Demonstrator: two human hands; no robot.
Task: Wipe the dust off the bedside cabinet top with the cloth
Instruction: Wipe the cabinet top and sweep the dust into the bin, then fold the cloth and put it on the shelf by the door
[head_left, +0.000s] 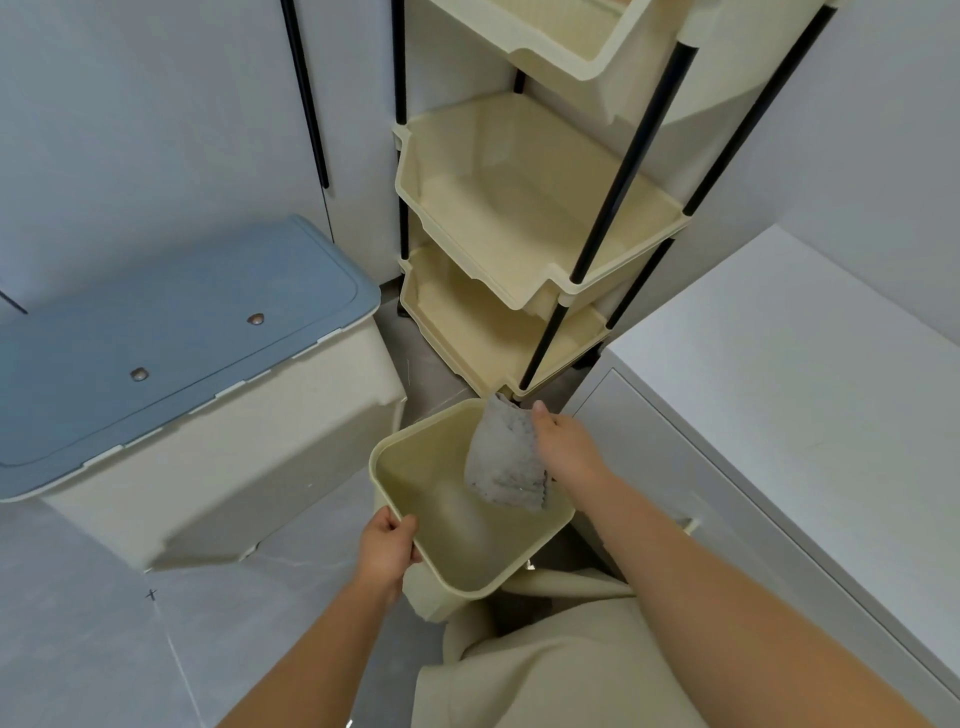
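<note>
Over the cream bin, the right grip pinches the grey cloth by its upper edge, thumb on top, fingers hidden behind the fabric. The cloth hangs down across the bin's far-right corner; can't tell if it touches the bin wall. Left grip is curled round the bin's near-left rim, thumb inside, and holds the bin tilted above the floor. Right of the bin: the white bedside cabinet, top facing up, drawer front toward the bin. The cloth is off the cabinet, not touching it. Just beyond the bin: a black-poled rack with more cream bins of the same kind stacked on it. Left of the bin: a cream storage box with a blue lid. Below the bin: beige clothing.
</note>
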